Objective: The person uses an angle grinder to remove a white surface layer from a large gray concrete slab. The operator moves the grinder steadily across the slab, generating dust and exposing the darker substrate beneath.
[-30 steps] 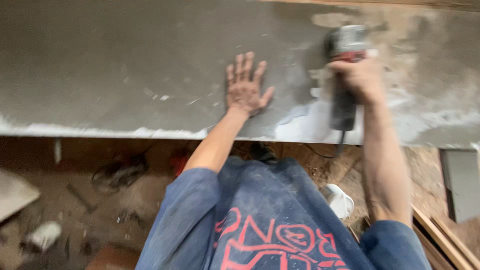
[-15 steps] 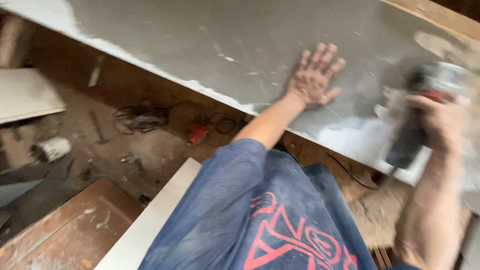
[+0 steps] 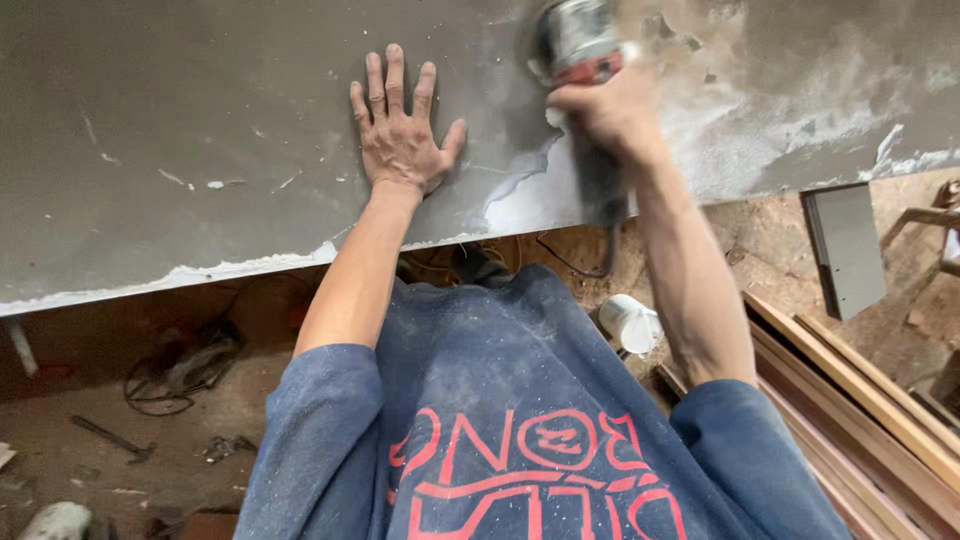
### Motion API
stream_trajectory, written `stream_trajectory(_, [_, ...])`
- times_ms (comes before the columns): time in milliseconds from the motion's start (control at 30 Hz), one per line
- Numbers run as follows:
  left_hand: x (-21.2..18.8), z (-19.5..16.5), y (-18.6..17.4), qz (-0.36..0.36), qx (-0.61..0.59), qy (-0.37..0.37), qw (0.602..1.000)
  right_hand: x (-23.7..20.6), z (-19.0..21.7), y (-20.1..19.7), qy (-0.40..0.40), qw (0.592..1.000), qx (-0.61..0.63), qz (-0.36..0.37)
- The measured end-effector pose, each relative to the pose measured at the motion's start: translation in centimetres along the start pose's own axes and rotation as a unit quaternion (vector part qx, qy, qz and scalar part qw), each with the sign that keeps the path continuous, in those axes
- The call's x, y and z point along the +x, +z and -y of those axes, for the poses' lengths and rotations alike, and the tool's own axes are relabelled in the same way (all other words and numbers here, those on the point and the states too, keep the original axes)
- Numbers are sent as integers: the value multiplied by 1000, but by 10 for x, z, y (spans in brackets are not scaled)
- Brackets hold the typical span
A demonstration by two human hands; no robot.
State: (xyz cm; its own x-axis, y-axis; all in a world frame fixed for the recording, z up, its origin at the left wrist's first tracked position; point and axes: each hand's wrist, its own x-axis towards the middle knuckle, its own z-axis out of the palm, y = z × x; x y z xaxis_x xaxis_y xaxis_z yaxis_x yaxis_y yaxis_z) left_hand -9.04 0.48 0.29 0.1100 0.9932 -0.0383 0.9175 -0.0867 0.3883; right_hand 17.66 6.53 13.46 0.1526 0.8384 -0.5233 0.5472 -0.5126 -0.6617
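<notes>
Soft, even daylight fills the scene, with no hard shadows and no glare on the grey slab (image 3: pixel 200 140). The left hand (image 3: pixel 400 140) lies in sharp focus, its fingers throwing only a faint shade. The right hand (image 3: pixel 610 105) and the grinder (image 3: pixel 575 45) are smeared by motion blur, and dust hazes the slab around them. The floor (image 3: pixel 110 440) under the slab sits dimmer and brownish. The planks (image 3: pixel 850 400) at the right edge look slightly soft

A hammer (image 3: pixel 112 437), coiled cable (image 3: pixel 180 368) and white cup (image 3: pixel 630 322) lie on the floor.
</notes>
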Motion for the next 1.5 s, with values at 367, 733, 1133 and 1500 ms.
stream_trajectory(367, [-4, 3, 6, -33, 2, 12, 999, -1, -8, 19, -34, 999, -26, -29])
stream_trajectory(733, [-9, 7, 12, -24, 2, 10, 1000, 37, -1, -24, -67, 994, -52, -74])
stream_trajectory(1133, [-10, 5, 10, -4, 8, -3, 1000, 62, 16, -7, 22, 991, 113, -70])
stream_trajectory(1500, [-11, 4, 13, -22, 3, 6, 1000, 66, 10, -1, -33, 997, 34, -60])
